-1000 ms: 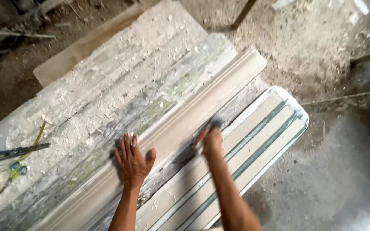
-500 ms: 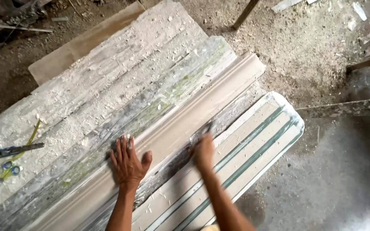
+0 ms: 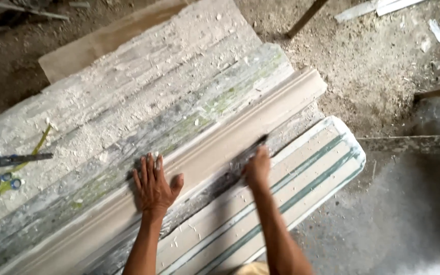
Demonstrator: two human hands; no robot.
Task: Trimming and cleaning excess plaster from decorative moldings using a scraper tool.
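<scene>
So I've got a long pale moulding strip (image 3: 240, 137) lying diagonally across the counter (image 3: 128, 102), running from about 8 o'clock up to 2 o'clock. My left hand (image 3: 153, 184) is flat on it, fingers spread, palm pressing down, gripping nothing. My right hand (image 3: 257, 170) sits just at 3 o'clock of the left, closed around a thin dark tool (image 3: 254, 145) whose tip pokes out toward 1 o'clock, against the strip's lower edge. Further out at 4 o'clock there's a white panel with green stripes (image 3: 301, 178). Way over at 9 o'clock lie small blue-handled scissors (image 3: 7, 179). Dusty crumbs cover the counter.
</scene>
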